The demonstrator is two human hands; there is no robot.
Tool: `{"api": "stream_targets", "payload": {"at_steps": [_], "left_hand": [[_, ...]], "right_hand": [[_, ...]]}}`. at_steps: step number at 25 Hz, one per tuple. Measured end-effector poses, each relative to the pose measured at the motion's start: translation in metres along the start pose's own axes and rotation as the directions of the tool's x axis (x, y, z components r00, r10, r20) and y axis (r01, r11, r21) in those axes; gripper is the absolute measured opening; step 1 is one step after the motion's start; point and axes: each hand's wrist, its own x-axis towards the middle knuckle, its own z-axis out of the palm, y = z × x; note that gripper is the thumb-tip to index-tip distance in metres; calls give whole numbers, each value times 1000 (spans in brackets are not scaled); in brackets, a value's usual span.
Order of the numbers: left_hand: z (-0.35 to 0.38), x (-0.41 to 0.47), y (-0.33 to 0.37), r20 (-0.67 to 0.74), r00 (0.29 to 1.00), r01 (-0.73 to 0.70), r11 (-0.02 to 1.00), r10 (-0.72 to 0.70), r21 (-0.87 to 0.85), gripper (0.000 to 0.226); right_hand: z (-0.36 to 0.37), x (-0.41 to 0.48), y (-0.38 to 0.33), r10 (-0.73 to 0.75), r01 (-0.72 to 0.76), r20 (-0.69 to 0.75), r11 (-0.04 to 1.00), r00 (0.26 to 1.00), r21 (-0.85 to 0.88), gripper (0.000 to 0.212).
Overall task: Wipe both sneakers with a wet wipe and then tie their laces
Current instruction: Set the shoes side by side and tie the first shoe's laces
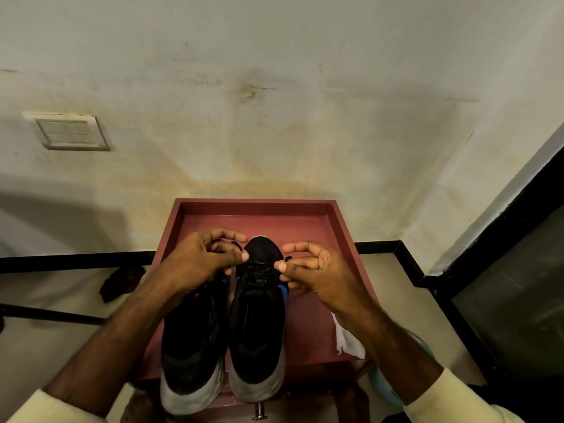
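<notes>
Thumb and curled fingers of the left hand and the right hand each pinch an end of the black lace, held out to either side above the right sneaker. It stands just beside the left sneaker in a red tray. A crumpled wet wipe lies at the tray's near right.

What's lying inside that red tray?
In the red tray: left sneaker, its toe hidden under the left hand; right sneaker; a white wipe partly covered by the right forearm.

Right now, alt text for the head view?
The left hand and right hand pinch the laces of the right sneaker, which stands beside the left sneaker in a red tray. A crumpled white wipe lies in the tray's right side.
</notes>
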Motion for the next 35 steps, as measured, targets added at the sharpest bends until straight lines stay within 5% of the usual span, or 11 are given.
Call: {"api": "stream_targets", "payload": {"at_steps": [11,18,24,30,35], "left_hand": [[3,-7,7,61,998,1,999,2,-54,21],[3,-10,10,-5,989,-145,982,146,-120,37],[2,-7,6,27,990,-135,989,137,-60,28],[2,-2,-1,-10,972,-218,923,233,316,22],[8,-4,3,39,977,-215,958,211,190,25]], "right_hand": [[8,0,2,-36,36,25,999,999,23,20],[10,0,-6,-60,66,-37,984,997,163,31],[13,1,-5,-86,99,-66,970,994,221,24],[16,4,1,-268,265,-77,963,960,-43,16],[21,7,6,-185,185,-1,982,983,38,25]]}}
